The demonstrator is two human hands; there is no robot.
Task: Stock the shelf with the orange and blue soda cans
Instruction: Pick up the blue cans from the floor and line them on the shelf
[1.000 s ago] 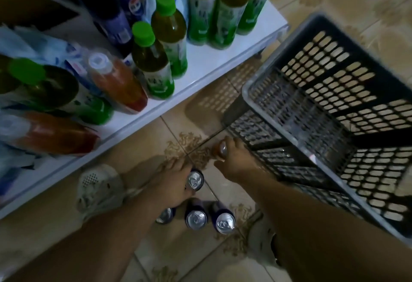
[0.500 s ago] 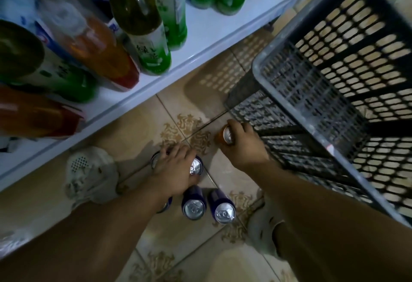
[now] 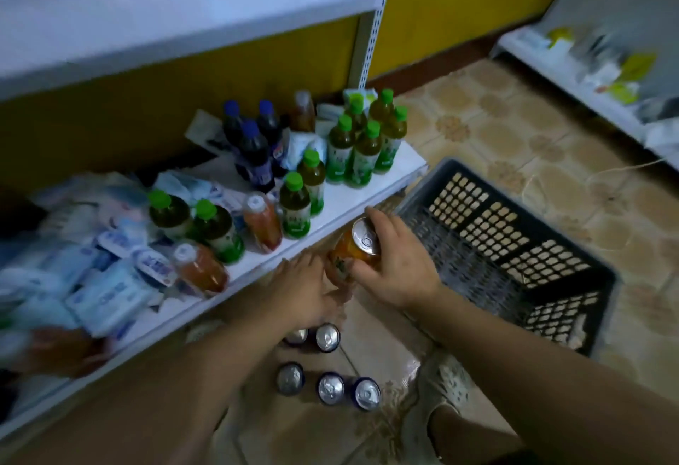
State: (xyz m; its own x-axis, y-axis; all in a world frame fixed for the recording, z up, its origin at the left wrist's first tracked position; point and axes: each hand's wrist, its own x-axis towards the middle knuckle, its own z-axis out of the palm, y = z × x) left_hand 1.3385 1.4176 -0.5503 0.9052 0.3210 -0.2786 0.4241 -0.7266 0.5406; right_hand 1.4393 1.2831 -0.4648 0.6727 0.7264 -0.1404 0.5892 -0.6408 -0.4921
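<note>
My right hand (image 3: 398, 268) grips an orange soda can (image 3: 358, 247) by its top rim and side and holds it tilted in the air, just in front of the white bottom shelf (image 3: 402, 167). My left hand (image 3: 305, 288) is right beside it, with its fingertips against the can's lower part; I cannot tell whether they grip it. Several blue soda cans (image 3: 330, 389) stand upright on the tiled floor below my hands, two of them partly hidden under my left hand.
Green-capped tea bottles (image 3: 362, 152), dark cola bottles (image 3: 253, 156), orange drink bottles (image 3: 262, 224) and blue-white packets (image 3: 110, 292) crowd the shelf. A dark plastic basket (image 3: 514, 244) lies to the right on the floor. My foot (image 3: 444, 387) is beside the cans.
My right hand lifted the orange can from the floor up to shelf-edge height. My left hand left the blue cans and rose to the orange can. My view tilted up.
</note>
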